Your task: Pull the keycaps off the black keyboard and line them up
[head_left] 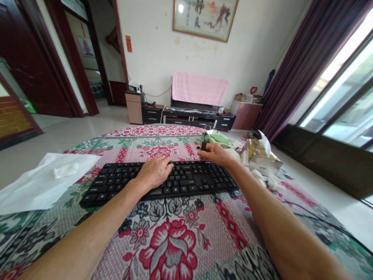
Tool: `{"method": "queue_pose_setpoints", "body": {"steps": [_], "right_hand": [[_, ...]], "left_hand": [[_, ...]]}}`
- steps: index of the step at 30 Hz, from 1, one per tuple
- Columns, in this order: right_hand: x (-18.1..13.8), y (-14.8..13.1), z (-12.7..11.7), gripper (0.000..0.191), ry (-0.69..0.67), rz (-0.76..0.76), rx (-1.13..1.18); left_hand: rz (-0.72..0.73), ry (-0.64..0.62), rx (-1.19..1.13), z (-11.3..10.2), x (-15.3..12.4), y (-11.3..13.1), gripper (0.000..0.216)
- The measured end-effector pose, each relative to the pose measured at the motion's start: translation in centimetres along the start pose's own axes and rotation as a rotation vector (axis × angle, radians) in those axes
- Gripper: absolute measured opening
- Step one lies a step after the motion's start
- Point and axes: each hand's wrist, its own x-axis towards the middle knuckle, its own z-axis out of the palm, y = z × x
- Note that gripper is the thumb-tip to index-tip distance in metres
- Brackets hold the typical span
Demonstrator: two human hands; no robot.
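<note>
A black keyboard (186, 179) lies across a floral cloth-covered table (169, 241). My left hand (154, 173) rests flat on the keys near the keyboard's middle, fingers stretched out. My right hand (217, 153) hovers over the far right part of the keyboard, its fingers pinched on a small dark tool with a thin metal loop (204, 140) that stands up from the fingertips.
A white sheet (35, 184) with a crumpled tissue (66, 170) lies at the left. A green packet (220, 139), a crinkled gold bag (259, 153) and tissues sit at the right. A dark cable (309, 216) trails off the right. A TV stand (198, 116) is beyond.
</note>
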Motion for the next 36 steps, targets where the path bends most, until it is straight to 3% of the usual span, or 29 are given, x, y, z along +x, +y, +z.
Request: {"method": "queue_pose_setpoints", "body": {"steps": [7,15,18,22,28,36], "right_hand": [[-0.1,-0.4,0.2,0.020,0.070,0.018,-0.027],[-0.2,-0.4,0.0,0.021,-0.022,-0.046,-0.043],[-0.2,-0.8,-0.1,0.020,0.067,0.008,-0.059],[-0.4,-1.3,-0.5,0.022,0.186,0.120,-0.346],[-0.7,-1.6,-0.5,0.030,-0.030,0.226,-0.612],[-0.5,-1.1,0.5,0.025,0.022,0.175,-0.550]], "left_hand": [[-0.001,0.001,0.010,0.1,0.0,0.0,0.031],[-0.006,0.001,0.019,-0.1,0.0,0.0,0.032],[-0.012,-0.004,0.016,0.0,0.0,0.0,0.031],[-0.007,0.005,0.012,0.1,0.0,0.0,0.032],[0.003,0.007,0.018,0.0,-0.1,0.0,0.033],[-0.002,0.001,0.015,-0.1,0.0,0.1,0.032]]}}
